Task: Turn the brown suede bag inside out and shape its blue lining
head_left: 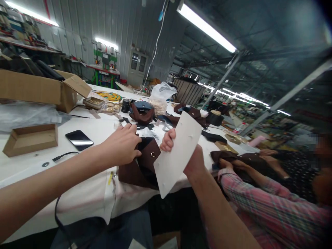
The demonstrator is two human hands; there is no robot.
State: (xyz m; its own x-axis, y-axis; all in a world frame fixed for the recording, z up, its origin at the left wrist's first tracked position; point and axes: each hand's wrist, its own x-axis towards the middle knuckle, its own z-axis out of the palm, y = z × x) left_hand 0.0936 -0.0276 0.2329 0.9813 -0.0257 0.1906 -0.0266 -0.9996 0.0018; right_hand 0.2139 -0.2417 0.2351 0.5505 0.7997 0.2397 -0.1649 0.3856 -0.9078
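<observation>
My right hand (168, 141) is closed around a stiff white rectangular board (178, 154), which it holds tilted up above the table's front edge. Small raised points show near the board's corners. My left hand (127, 145) has its fingers bent over the upper edge of a dark brown fabric piece (132, 174), pinching it. The fabric looks like a bag, opened at the top with a dark inside, and lies at the table edge. A small ring-shaped metal fitting (153, 154) shows on it, left of the board. The board hides part of the fabric and of my right palm.
On the white table (102, 124) lie a phone (79, 139), a shallow cardboard tray (32, 138), and brown and blue fabric pieces (142, 112). A large cardboard box (31, 88) stands at left. On the right, a co-worker's plaid sleeve (254, 190) and hands are close, over dark fabric.
</observation>
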